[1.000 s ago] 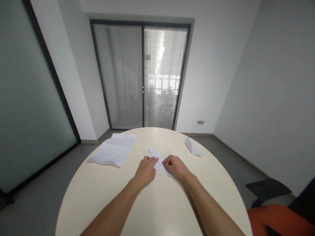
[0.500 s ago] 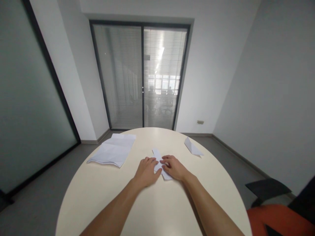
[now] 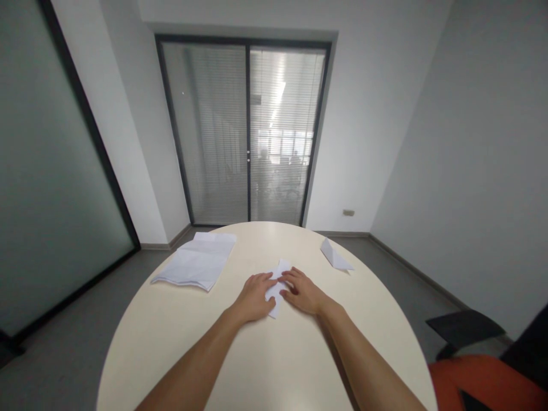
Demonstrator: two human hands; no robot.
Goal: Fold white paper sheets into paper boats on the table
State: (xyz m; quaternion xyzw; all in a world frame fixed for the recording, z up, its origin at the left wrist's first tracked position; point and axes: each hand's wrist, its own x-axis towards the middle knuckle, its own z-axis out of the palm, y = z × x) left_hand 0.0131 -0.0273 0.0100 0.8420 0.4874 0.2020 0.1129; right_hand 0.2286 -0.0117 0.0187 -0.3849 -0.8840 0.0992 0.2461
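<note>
A narrow folded white strip of paper (image 3: 274, 293) lies on the table between my hands, its upper end leaning right and its lower end left. My left hand (image 3: 256, 298) rests on its left side, fingers stretched over the paper and thumb apart near the lower end. From the right, my right hand (image 3: 303, 292) touches it with slightly bent fingertips, the thumb spread away from them. Both hands are open. The fingers cover part of the strip, so its exact folds cannot be made out.
White sheets (image 3: 199, 260) lie at the left of the round cream table (image 3: 274, 365). A folded piece of paper (image 3: 336, 257) is near the right far edge. An orange chair (image 3: 488, 382) with a black armrest (image 3: 466, 330) stands at the lower right.
The paper strip has turned: its upper end has swung right and its lower end left. My left thumb has moved slightly left and down. The other papers have not moved.
</note>
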